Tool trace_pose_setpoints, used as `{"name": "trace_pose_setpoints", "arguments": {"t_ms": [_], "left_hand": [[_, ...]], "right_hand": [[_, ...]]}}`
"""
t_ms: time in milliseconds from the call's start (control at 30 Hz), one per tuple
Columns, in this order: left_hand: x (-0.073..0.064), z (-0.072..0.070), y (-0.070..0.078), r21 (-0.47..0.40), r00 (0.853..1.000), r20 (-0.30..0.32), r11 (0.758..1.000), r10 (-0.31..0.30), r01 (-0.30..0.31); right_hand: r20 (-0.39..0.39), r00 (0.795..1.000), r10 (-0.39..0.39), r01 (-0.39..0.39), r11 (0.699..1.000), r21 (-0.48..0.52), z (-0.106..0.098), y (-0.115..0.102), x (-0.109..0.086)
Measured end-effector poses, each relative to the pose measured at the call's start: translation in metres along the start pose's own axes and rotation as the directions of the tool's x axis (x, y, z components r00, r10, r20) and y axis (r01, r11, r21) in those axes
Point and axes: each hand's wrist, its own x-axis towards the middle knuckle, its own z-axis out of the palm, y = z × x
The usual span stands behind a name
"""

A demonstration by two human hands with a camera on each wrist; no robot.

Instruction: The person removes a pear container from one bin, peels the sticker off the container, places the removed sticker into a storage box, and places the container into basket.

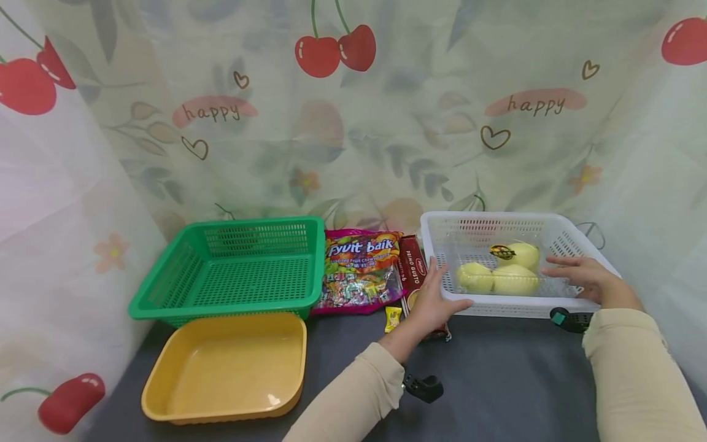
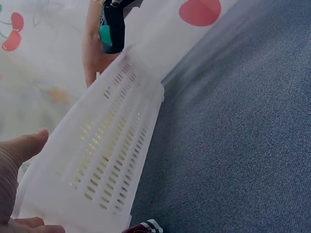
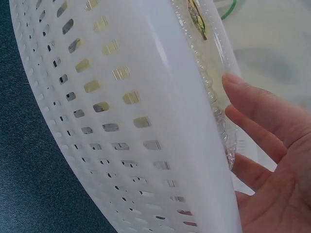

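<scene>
A white plastic basket (image 1: 558, 305) stands at the right, holding a clear clamshell pack of pale yellow fruit (image 1: 515, 281) with a dark label. At the basket's front left corner is my left hand (image 1: 432, 302), its thumb stretched along the rim and its fingers spread beside the outer wall. My right hand (image 1: 582, 276) reaches over the basket's right side, fingers loosely bent near the pack's right end. In the right wrist view, the right fingertips (image 3: 233, 82) are close to the pack's bumpy clear edge (image 3: 214, 97); whether they touch it I cannot tell.
Left of the white basket lie a red Primo Gusto packet (image 1: 411, 270), partly behind the left hand, a Fyvit baik candy bag (image 1: 359, 270) and a small yellow sachet (image 1: 393, 319). Further left stand a green basket (image 1: 317, 264) and a yellow tray (image 1: 226, 368). A printed curtain (image 1: 386, 153) hangs behind.
</scene>
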Motion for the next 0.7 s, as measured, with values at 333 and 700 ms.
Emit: {"name": "trace_pose_setpoints", "arguments": {"t_ms": [333,700], "left_hand": [[0.0019,0.0044,-0.0012,0.011,1.000,-0.002,1.000,-0.015,0.015],[0.0019,0.0052,-0.0037,0.007,1.000,-0.002,1.000,-0.003,0.003]], "right_hand": [[0.012,1.000,-0.009,0.009,1.000,0.011,0.0032,-0.0010,0.0016],[0.069,0.997,0.018,-0.020,0.999,0.025,0.0060,-0.0050,0.0057]]}}
